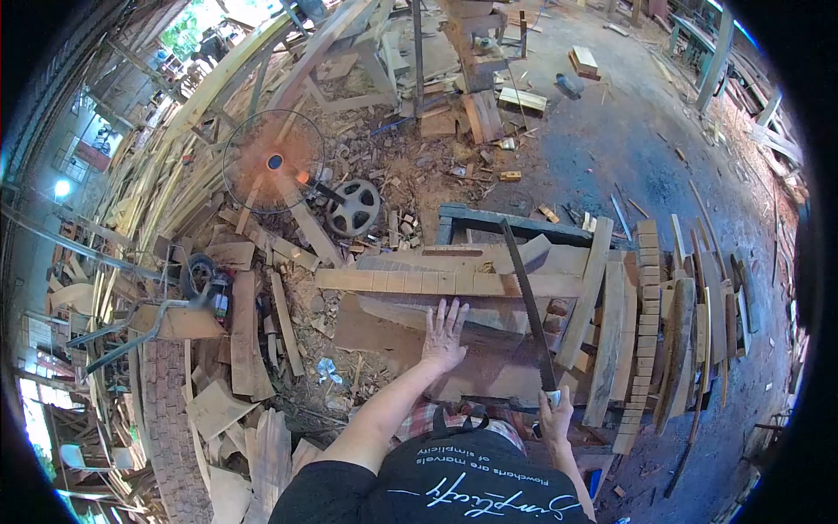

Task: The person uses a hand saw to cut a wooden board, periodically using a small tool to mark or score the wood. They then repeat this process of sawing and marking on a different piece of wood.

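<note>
A long wooden plank (pixel 397 281) with evenly spaced cross lines lies sideways over other boards on a low workbench. My left hand (pixel 445 336) is spread flat, its fingertips on the wood at the plank's near edge. On the right, my right hand (pixel 556 415) is wrapped round the handle of a handsaw (pixel 539 336). The saw's long dark blade points away from me and crosses the plank near its right end. Under the plank, a wider board (pixel 393 310) is partly covered.
Several loose planks (pixel 602 323) lean across the bench's right side, beside a strip cut with many notches (pixel 648 297). A dusty round fan (pixel 275 162) and a spoked wheel (pixel 353 208) stand beyond the bench. Offcuts and sawdust cover the floor; a wheelbarrow (pixel 179 321) is at left.
</note>
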`<state>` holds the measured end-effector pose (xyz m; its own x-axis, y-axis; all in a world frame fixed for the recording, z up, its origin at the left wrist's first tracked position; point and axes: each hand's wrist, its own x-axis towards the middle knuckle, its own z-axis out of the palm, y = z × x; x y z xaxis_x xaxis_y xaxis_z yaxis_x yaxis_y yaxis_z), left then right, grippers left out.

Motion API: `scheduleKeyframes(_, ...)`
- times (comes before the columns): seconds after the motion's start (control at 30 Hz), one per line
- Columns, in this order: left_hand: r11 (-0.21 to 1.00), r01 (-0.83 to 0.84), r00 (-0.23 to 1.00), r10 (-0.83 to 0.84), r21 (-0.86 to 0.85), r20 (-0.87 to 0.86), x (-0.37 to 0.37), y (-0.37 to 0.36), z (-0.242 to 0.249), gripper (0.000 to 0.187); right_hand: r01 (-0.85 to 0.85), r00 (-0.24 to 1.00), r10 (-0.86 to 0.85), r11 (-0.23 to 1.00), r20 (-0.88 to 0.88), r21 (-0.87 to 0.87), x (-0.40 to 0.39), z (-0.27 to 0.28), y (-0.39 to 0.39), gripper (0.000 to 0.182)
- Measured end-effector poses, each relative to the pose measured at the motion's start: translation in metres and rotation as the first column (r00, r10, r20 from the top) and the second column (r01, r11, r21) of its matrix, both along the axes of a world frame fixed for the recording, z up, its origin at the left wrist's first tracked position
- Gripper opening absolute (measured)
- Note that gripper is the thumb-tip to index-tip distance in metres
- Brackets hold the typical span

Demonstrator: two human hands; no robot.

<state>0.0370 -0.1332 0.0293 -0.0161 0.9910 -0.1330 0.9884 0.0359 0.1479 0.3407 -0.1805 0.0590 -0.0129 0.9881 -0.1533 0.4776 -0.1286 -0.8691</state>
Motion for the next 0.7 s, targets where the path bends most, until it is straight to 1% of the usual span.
scheduleKeyframes(0.2, 0.999, 0.008, 1.0, -0.009, -0.033, -0.027, 0.001, 0.001, 0.004, 0.114, -0.001, 1.0, 0.001, 1.0, 0.021, -0.025, 0.004, -0.001, 0.009, 0.029)
scheduleKeyframes(0.27, 0.997, 0.0, 0.999, -0.004, -0.083, -0.05, 0.003, 0.001, 0.008, 0.116, -0.001, 1.0, 0.001, 1.0, 0.02, -0.001, 0.002, 0.002, 0.01, 0.029)
scheduleKeyframes(0.3, 0.997, 0.001, 0.999, -0.005, -0.079, -0.052, 0.003, 0.002, 0.009, 0.116, -0.001, 1.0, 0.001, 1.0, 0.024, 0.02, 0.002, 0.003, 0.011, 0.029)
scheduleKeyframes(0.37, 0.991, -0.004, 0.997, -0.006, -0.131, -0.079, 0.004, 0.003, 0.012, 0.117, -0.002, 1.0, 0.001, 1.0, 0.031, 0.025, 0.002, 0.004, 0.011, 0.029)
scheduleKeyframes(0.43, 0.989, 0.004, 0.997, -0.015, -0.145, -0.079, 0.003, 0.004, 0.014, 0.118, 0.0, 0.999, -0.001, 1.0, 0.037, 0.028, 0.004, 0.0, 0.01, 0.029)
scheduleKeyframes(0.5, 0.987, 0.008, 0.997, -0.021, -0.163, -0.079, 0.002, 0.005, 0.017, 0.118, -0.006, 1.0, 0.006, 1.0, -0.004, 0.029, 0.006, -0.009, 0.009, 0.03)
scheduleKeyframes(0.53, 0.984, 0.009, 0.996, -0.024, -0.18, -0.083, 0.002, 0.005, 0.018, 0.119, -0.004, 1.0, 0.005, 1.0, -0.007, 0.029, 0.006, -0.008, 0.01, 0.03)
scheduleKeyframes(0.6, 0.979, 0.012, 0.996, -0.031, -0.201, -0.088, 0.002, 0.006, 0.02, 0.119, 0.007, 0.998, -0.004, 0.999, -0.064, 0.05, 0.005, -0.003, 0.012, 0.029)
scheduleKeyframes(0.7, 0.98, 0.019, 0.995, -0.038, -0.197, -0.094, 0.004, 0.006, 0.021, 0.119, 0.008, 0.999, -0.006, 1.0, -0.049, 0.027, 0.008, -0.006, 0.013, 0.029)
